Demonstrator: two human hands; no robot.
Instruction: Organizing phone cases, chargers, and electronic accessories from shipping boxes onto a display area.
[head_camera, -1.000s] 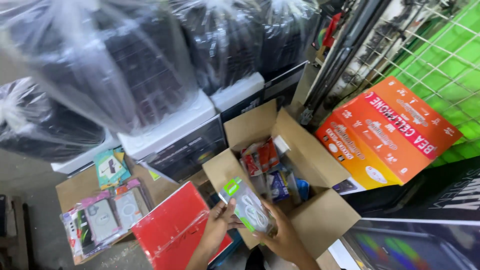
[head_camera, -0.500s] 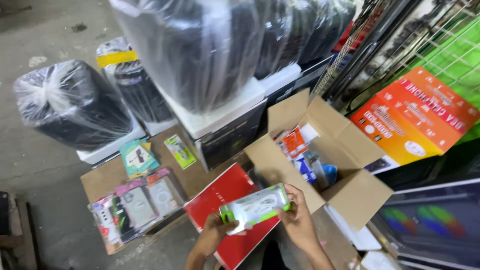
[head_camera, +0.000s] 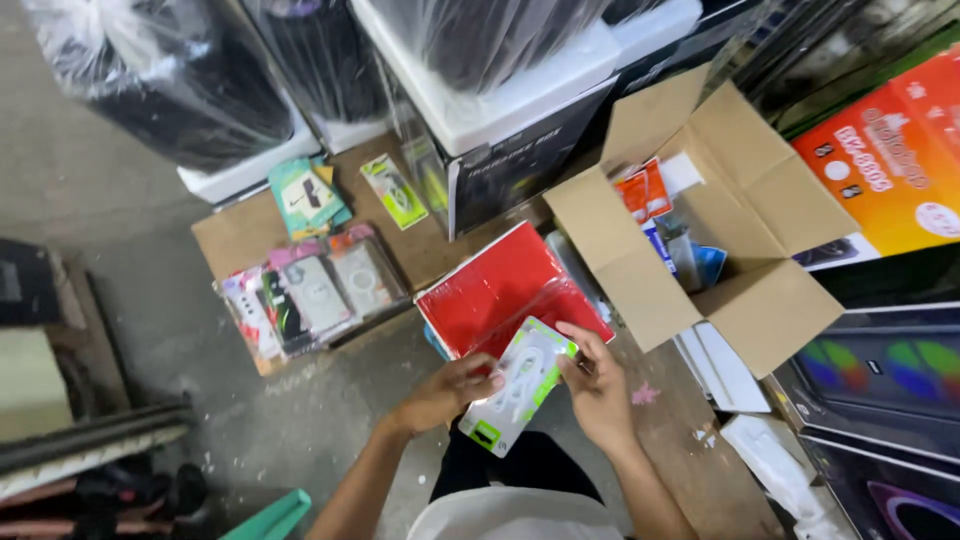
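Clear plastic blister pack (head_camera: 521, 385) with lime-green ends and a white coiled cable showing inside, flat and oblong, is held tilted between both hands above the concrete floor (its upper end leans toward the red box, its lower end toward the person's lap). Left hand (head_camera: 450, 393) grips the pack's left long edge, thumb on the front face and fingers curled underneath. Right hand (head_camera: 598, 392) holds the opposite long edge near the upper corner, fingers wrapped over the rim. Just beyond the pack lies a flat red cardboard box wrapped in film (head_camera: 505, 290), and to its right stands an open brown cardboard carton (head_camera: 640, 290) with small packets inside. Farther left, a sheet of brown cardboard (head_camera: 240, 235) carries rows of packaged phone cases (head_camera: 310, 295).
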